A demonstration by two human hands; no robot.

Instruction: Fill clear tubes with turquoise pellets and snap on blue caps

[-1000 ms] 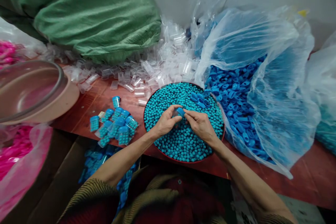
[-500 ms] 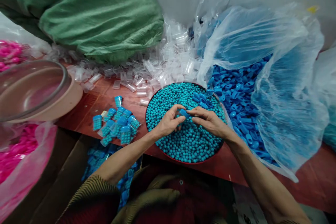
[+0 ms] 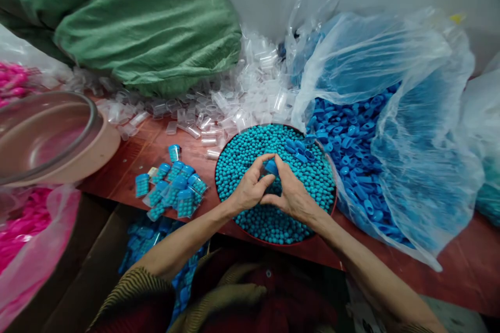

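Observation:
Over a round red-rimmed basin (image 3: 217, 187) of turquoise beads (image 3: 250, 145), my two hands meet around a small clear container with a blue cap (image 3: 271, 167). My left hand (image 3: 250, 186) pinches it between thumb and fingers. Close against its other side is my right hand (image 3: 292, 193), index finger bent at the cap and thumb lower down. Fingers hide most of the container body. Several loose blue caps (image 3: 300, 150) lie on the beads behind my right hand. To the left, a pile of bead-filled containers with blue caps (image 3: 174, 187) rests on the red table.
Clear empty tubes (image 3: 250, 93) are heaped behind the basin, near a green cloth sack (image 3: 148, 26). An open plastic bag (image 3: 417, 166) of blue caps stands right. Far left are a pinkish tub (image 3: 105, 140) and a bag of pink parts (image 3: 31, 218). More filled containers (image 3: 182, 286) lie below the table edge.
My right hand has turned and moved left, closing in around the capped container. My left hand stays in nearly the same place, still gripping it. The view has shifted slightly.

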